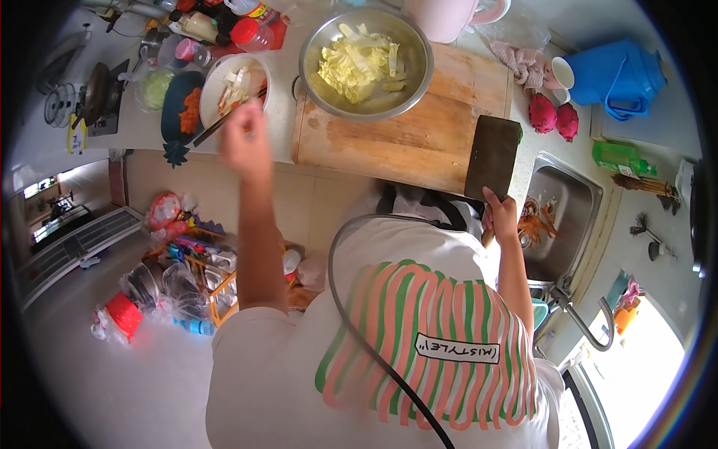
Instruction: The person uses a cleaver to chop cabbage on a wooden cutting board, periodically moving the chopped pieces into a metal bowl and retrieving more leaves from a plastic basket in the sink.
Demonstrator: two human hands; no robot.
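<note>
My right hand (498, 218) grips the handle of a dark cleaver (492, 154), its broad blade lying over the right end of the wooden cutting board (381, 137). My left hand (245, 140), blurred, is in front of a white bowl (205, 92) of pale and orange pieces. A dark pair of chopsticks (208, 132) slants across that bowl, partly behind the hand; whether the fingers hold it is unclear. A steel bowl (367, 109) on the board contains cut napa cabbage (350, 64). Orange carrot pieces (190, 109) lie in a blue pineapple-shaped dish (170, 106).
To the right are a sink (561, 255) with peelings, two dragon fruits (543, 112), a cup (559, 73) and a blue jug (614, 73). A pink pitcher (440, 19) stands behind the board. Several jars (247, 35) crowd the back left. A black cable (350, 320) crosses my shirt.
</note>
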